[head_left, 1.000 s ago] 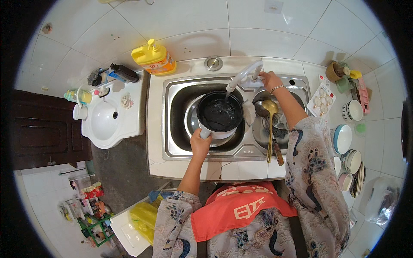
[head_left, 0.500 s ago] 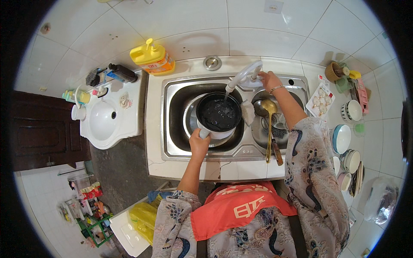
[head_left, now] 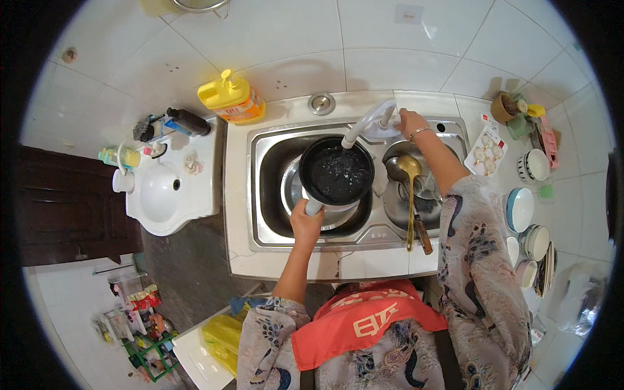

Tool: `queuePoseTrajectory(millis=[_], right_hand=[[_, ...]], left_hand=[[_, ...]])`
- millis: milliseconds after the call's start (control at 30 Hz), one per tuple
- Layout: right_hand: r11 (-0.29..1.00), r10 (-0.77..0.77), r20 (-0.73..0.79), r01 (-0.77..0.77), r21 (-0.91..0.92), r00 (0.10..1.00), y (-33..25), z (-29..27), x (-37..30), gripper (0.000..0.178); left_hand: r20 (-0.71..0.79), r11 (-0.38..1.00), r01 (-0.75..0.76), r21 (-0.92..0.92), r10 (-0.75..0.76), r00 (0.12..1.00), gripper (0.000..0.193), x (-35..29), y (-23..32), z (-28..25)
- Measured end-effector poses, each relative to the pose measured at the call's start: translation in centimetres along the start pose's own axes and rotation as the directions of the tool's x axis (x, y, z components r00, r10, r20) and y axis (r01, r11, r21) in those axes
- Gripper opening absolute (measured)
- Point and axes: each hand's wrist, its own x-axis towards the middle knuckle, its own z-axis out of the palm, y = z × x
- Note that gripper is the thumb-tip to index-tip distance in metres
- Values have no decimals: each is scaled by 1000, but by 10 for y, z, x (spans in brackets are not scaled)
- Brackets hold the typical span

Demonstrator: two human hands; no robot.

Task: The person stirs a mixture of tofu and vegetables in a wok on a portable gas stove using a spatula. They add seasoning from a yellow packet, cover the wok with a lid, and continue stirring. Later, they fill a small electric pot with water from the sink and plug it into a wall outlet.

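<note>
My left hand (head_left: pixel 307 224) is closed around the grey handle of a saucepan (head_left: pixel 335 182) with a black inside. It holds the pan over the left sink basin, above a round metal bowl (head_left: pixel 290 188). Water with bubbles stands in the pan. The pale tap (head_left: pixel 370 120) has its spout end over the pan's far rim; no clear stream shows there. At the tap's right side, my right hand (head_left: pixel 413 121) has its fingers closed on the tap handle, which they partly hide. A bracelet (head_left: pixel 420 132) circles that wrist.
In the right basin lie a brass-coloured ladle (head_left: pixel 409 166) and a wooden-handled utensil (head_left: pixel 422 235). A yellow jug (head_left: pixel 232 97) stands behind the sink at left. Bowls (head_left: pixel 520 209) line the counter's right side. A white washbasin (head_left: pixel 156 188) is to the left.
The saucepan has moved slightly up and right, closer under the spout, and less of its white outside shows. The thin stream seen before is no longer distinct. My right hand remains at the tap.
</note>
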Motion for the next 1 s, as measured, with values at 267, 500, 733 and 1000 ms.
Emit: queuePoseTrajectory(millis=[267,500,733,1000], right_hand=[[917,119,-93,-73,391,989,-15,22,-47,63],[491,-30,-156,151,858,987,-22,42,-306,50],[386,317,-345,212,898,884,-4,82,-606,54],[203,681,-318,247,948,660,28,112,-895,43]], left_hand=[[-8,985,-170,37,171,985,22,-36,6,-22],[123,945,-325,-16,325,938,21,-130,17,-70],[442,892,-427,-151,447,778,31,-274,6,-50],[768,846,-385,-368,510,388,21,-481,44,-10]])
